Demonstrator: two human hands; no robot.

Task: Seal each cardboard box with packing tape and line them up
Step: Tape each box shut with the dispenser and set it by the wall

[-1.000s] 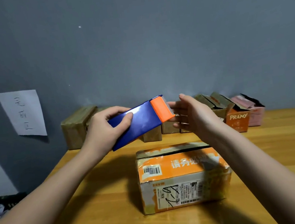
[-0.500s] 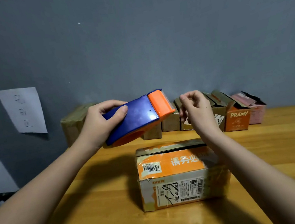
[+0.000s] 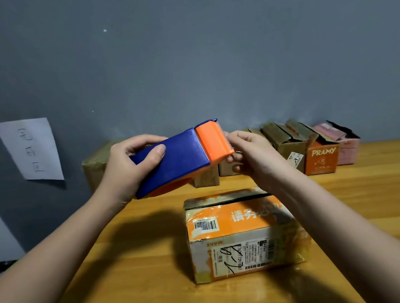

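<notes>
My left hand grips a blue tape dispenser with an orange head, held in the air above the table. My right hand has its fingertips at the toothed cutter on the orange head, pinching at the tape end there; the clear tape itself is hard to make out. Below them an orange and white cardboard box with a barcode and shipping label stands on the wooden table, its top flaps slightly gapped.
Along the grey wall runs a row of boxes: a brown one at the left, open-flapped brown ones, an orange PRAMY box and a pink box. A handwritten paper sheet hangs on the wall at left.
My right hand went from spread fingers beside the dispenser to curled fingertips closing in on the cutter edge. The dispenser rose slightly and tilted in my left hand.
</notes>
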